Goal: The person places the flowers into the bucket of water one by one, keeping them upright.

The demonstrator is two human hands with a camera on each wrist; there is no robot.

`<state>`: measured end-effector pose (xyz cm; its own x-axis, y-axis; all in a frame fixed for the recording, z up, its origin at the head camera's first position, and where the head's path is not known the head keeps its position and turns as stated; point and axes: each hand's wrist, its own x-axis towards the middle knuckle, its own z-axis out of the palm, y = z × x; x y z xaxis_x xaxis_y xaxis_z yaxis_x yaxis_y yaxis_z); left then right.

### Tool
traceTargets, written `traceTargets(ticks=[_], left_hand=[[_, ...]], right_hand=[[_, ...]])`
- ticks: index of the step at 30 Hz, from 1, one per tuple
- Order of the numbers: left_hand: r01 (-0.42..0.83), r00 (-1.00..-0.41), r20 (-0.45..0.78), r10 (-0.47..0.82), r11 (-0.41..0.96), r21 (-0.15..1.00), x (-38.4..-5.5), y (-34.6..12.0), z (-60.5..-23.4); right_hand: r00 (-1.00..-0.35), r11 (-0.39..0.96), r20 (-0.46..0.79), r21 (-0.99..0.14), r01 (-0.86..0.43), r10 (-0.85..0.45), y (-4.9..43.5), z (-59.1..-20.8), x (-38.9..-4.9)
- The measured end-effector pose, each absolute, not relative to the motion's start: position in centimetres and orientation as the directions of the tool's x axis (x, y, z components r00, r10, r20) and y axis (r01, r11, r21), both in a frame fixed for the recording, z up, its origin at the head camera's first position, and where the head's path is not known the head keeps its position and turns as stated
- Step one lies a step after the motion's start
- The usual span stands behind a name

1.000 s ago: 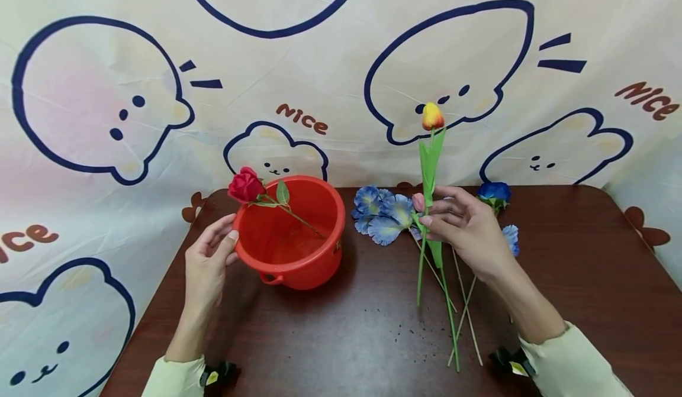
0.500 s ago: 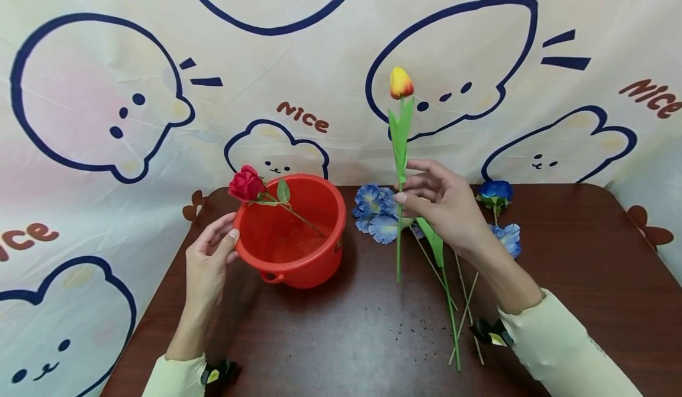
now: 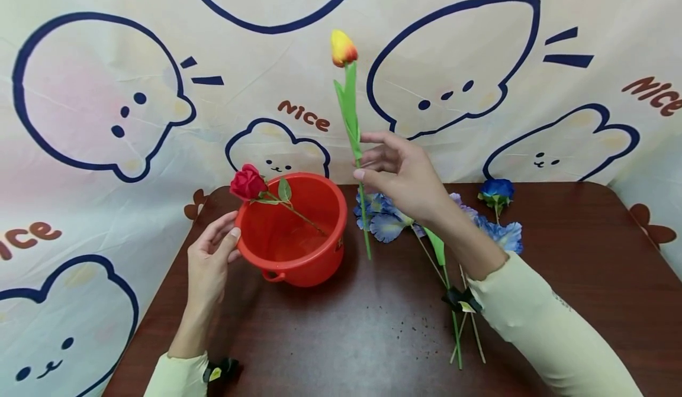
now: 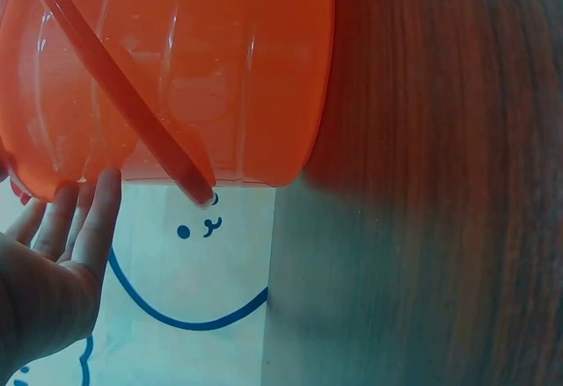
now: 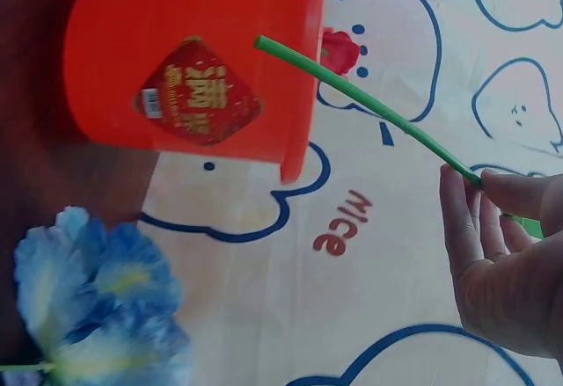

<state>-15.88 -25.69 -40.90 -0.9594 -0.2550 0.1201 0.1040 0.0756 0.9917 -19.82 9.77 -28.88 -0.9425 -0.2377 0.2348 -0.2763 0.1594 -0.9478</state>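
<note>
My right hand [image 3: 410, 178] pinches the stem of a yellow-and-red artificial tulip [image 3: 348, 110]. It holds the tulip upright, just right of a red plastic bucket [image 3: 317, 274] and above the table. In the right wrist view, the tulip's green stem [image 5: 378, 109] points across the bucket's outer wall, where a diamond-shaped label shows. My left hand [image 3: 208, 267] grips the bucket's left rim, thumb at the rim and fingers against the outside. A red rose [image 3: 247, 182] leans inside the bucket, its bloom over the left rim. The bucket's handle [image 4: 123, 96] hangs down its side in the left wrist view.
Blue flowers [image 3: 388, 226] lie on the dark wooden table [image 3: 330, 344] behind and below my right arm, with several stems toward the front. A dark blue rose [image 3: 496, 194] lies farther right. A printed cloth [image 3: 298, 77] hangs behind the table.
My right hand has lifted the tulip off the flower pile and carried it left and up toward the bucket. My left hand and the bucket have stayed in place.
</note>
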Motion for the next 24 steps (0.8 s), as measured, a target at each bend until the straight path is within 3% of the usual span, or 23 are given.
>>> traceTargets(ticks=[12,24], left_hand=[[0.116,-0.96,0.132,-0.248,0.077,0.99,-16.0,-25.6,-40.9],[0.105,-0.96,0.123,-0.253,0.081,0.991,-15.9,-25.7,-40.9]], right_hand=[[-0.913,0.096,0.269,-0.946,-0.31,-0.306,6.2,-26.5,-21.0],[-0.923,0.023,0.28,-0.955,-0.297,-0.264,2.9,-26.6,-22.1]])
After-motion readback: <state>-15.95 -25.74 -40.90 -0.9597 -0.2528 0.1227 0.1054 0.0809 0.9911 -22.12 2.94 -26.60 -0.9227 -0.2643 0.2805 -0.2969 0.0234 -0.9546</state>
